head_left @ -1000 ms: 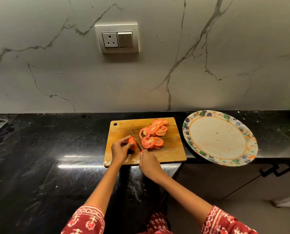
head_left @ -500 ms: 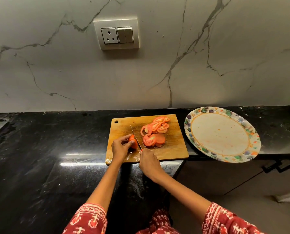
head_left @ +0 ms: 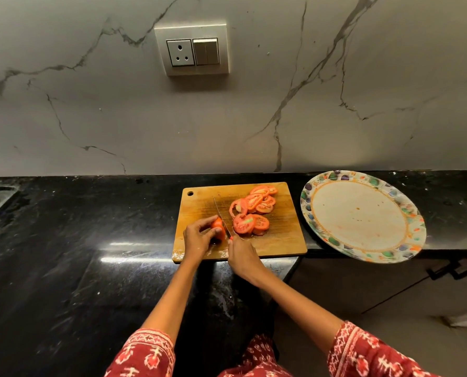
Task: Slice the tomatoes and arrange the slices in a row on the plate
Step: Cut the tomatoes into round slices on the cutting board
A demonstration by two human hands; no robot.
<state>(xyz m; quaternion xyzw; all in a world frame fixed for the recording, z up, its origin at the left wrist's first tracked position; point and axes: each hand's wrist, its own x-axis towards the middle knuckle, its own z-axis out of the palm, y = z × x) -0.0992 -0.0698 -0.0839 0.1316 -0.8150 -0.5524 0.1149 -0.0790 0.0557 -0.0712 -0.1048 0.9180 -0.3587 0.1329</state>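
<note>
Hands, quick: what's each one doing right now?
Left hand: fingers curled round the tomato piece on the board.
Right hand: grips the knife.

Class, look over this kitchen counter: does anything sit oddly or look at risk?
Yes. The patterned plate juts past the black counter's front edge at the right, so its near rim hangs unsupported and a bump could tip it. The cutting board also slightly overhangs where the counter steps back.
</note>
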